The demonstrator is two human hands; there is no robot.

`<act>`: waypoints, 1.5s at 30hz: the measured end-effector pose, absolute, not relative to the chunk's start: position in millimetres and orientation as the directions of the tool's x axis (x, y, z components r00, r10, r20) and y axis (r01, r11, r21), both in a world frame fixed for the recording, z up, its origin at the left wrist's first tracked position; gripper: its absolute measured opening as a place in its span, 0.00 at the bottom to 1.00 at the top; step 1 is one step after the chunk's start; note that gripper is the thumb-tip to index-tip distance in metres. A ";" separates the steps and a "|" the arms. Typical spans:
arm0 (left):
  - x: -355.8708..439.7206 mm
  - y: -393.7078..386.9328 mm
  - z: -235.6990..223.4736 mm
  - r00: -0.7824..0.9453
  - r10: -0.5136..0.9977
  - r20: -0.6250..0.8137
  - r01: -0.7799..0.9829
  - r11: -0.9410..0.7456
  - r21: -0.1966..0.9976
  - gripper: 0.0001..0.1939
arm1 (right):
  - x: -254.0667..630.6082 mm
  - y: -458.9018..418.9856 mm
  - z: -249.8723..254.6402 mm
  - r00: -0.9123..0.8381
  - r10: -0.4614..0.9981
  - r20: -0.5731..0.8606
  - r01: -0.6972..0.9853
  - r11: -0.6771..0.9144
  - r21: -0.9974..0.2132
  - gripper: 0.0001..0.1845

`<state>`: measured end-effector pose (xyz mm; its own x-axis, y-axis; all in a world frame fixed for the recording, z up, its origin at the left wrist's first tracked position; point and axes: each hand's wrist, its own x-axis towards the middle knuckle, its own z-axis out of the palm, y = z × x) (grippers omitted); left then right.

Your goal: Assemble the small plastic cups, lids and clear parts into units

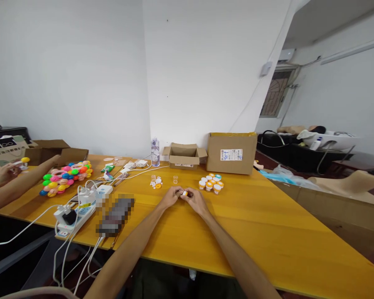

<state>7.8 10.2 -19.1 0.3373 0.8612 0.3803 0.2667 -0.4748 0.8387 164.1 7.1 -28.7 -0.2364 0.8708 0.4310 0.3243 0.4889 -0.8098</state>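
Observation:
My left hand (171,197) and my right hand (195,200) meet over the middle of the wooden table. Between their fingertips is a small white-and-orange cap (185,193); its underside is hidden by the fingers. Both hands are closed on it. Just beyond stands a small clear cup (175,179). To its left lie several small white pieces (153,182), an orange ring (158,186) and another clear cup (153,177). Right of my hands stands a cluster of small clear cups with white, orange and teal lids (209,184).
An open carton (183,160), a larger closed box (232,153) and a water bottle (155,153) line the wall. Leftward are a phone (116,216), a power strip (84,211) with cables and colourful balls (67,178). Another person's arm (25,178) reaches in there.

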 end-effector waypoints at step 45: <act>3.9 4.5 -4.8 0.074 0.879 0.472 0.241 -0.475 0.846 0.08 | 163.5 3.8 -31.0 -0.275 0.884 0.377 0.159 0.429 -0.889 0.19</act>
